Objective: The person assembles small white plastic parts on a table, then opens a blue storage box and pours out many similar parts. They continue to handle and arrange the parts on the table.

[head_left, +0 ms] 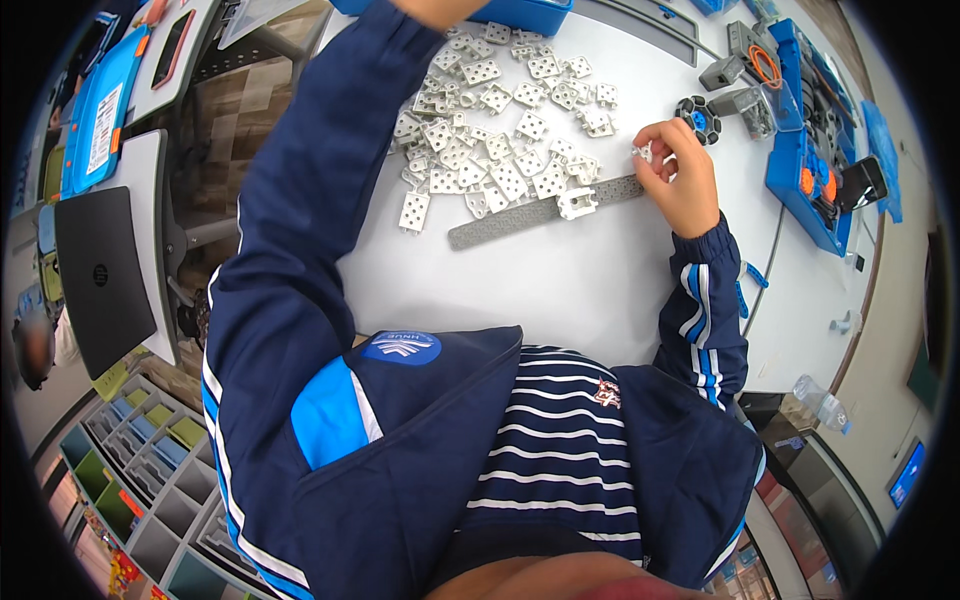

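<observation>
My right hand (682, 178) pinches a small white plastic connector (643, 153) between thumb and fingertips, above the right end of a long grey perforated beam (520, 220). The beam lies slantwise on the white table (490, 300), and a white bracket (577, 204) sits on it. My left arm stretches far forward to the top edge of the view. Only the wrist part of my left hand (440, 10) shows there, beside a blue bin (525, 14); its fingers are out of sight. Between my arms spreads a loose heap of white building pieces with holes (497, 146).
A black wheel (698, 120) with a blue hub lies beyond my right hand, near grey motor blocks (722, 72) and an orange cable (764, 66). Farther right stands a blue parts box (806, 190). Blue pliers-like tool (750, 285) lies by my right sleeve. A black laptop (104, 280) is at left.
</observation>
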Demonstrator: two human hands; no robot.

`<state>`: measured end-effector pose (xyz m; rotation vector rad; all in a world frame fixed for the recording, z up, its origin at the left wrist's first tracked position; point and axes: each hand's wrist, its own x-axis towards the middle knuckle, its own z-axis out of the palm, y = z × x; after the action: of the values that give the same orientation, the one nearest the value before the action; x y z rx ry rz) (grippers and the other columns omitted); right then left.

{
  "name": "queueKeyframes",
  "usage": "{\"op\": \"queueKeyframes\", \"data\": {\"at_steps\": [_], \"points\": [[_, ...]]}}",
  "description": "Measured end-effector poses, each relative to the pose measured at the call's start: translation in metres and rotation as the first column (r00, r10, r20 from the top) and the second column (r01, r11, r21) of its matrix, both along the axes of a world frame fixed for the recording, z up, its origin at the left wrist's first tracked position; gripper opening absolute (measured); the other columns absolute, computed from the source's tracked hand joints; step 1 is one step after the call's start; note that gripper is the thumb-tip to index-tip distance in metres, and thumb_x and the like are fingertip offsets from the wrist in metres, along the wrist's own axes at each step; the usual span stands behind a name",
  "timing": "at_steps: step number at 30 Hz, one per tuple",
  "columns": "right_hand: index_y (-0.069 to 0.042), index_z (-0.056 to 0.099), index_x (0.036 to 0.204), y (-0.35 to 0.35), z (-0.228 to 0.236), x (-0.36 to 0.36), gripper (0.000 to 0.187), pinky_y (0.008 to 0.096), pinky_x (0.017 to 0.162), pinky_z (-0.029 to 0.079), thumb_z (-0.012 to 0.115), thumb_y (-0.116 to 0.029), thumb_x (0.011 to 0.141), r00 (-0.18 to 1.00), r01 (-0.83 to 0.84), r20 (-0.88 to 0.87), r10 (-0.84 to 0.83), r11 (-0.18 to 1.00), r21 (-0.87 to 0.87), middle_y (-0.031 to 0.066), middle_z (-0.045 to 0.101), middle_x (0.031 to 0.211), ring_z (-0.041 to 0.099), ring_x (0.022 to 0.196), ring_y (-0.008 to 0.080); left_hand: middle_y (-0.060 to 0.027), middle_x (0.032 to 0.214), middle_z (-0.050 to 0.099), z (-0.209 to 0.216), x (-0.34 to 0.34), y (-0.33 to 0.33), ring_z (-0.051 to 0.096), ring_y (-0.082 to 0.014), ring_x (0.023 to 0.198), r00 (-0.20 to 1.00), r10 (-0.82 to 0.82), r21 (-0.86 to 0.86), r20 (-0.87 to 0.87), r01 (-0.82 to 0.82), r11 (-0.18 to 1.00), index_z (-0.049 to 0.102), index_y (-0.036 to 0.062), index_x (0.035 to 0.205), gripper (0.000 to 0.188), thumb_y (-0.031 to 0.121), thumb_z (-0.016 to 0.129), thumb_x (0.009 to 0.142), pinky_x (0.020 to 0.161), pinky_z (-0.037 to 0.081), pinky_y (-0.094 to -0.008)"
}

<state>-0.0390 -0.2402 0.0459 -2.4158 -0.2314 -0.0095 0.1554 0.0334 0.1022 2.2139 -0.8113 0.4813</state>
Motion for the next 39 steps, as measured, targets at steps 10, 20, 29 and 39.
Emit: {"op": "queueKeyframes", "data": {"at_steps": [10, 20, 29, 39], "points": [[-0.006, 0.061, 0.112, -0.007, -0.02, 0.0, 0.035, 0.0307, 0.072, 0.049, 0.079, -0.01, 0.082, 0.996, 0.089, 0.021, -0.09, 0.996, 0.014, 0.008, 0.055, 0.098, 0.054, 0.079, 0.0181, -0.0132, 0.095, 0.064, -0.025, -0.012, 0.016, 0.065, -0.0283, 0.082, 0.999, -0.005, -0.084, 0.054, 0.009, 0.996, 0.07, 0.0009, 0.106, 0.022, 0.01, 0.073, 0.086, 0.075, 0.052, -0.0377], [-0.006, 0.065, 0.125, 0.009, -0.015, 0.055, 0.038, 0.0277, 0.063, 0.054, 0.073, -0.011, 0.089, 0.986, 0.01, 0.168, -0.012, 1.0, 0.014, 0.0091, 0.06, 0.107, 0.062, 0.09, 0.0184, -0.0075, 0.108, 0.066, -0.042, -0.102, 0.046, 0.061, -0.0259, 0.1, 0.978, -0.169, 0.167, -0.119, 0.187, 0.968, 0.071, 0.0072, 0.109, 0.022, 0.014, 0.076, 0.088, 0.086, 0.051, -0.0364], [-0.004, 0.063, 0.111, 0.026, -0.021, 0.073, 0.032, 0.0393, 0.09, 0.05, 0.076, -0.007, 0.082, 0.987, -0.152, 0.042, 0.153, 0.988, -0.015, 0.016, 0.06, 0.105, 0.063, 0.102, 0.036, -0.0118, 0.12, 0.061, -0.059, -0.146, 0.068, 0.057, -0.0314, 0.111, 0.993, -0.041, 0.061, -0.112, 0.048, 0.997, 0.066, 0.0044, 0.119, 0.035, 0.012, 0.076, 0.087, 0.094, 0.049, -0.0403], [-0.007, 0.061, 0.128, 0.031, 0.023, 0.106, 0.029, 0.0226, 0.065, 0.043, 0.064, -0.013, 0.1, 0.837, -0.018, -0.407, 0.366, 0.762, 0.647, 0.003, 0.062, 0.103, 0.053, 0.078, 0.0081, -0.0115, 0.117, 0.065, -0.075, -0.133, 0.071, 0.059, -0.0306, 0.109, 0.991, 0.107, -0.073, -0.074, -0.113, 0.991, 0.07, 0.0048, 0.113, 0.024, 0.003, 0.07, 0.089, 0.095, 0.049, -0.0396]]}}
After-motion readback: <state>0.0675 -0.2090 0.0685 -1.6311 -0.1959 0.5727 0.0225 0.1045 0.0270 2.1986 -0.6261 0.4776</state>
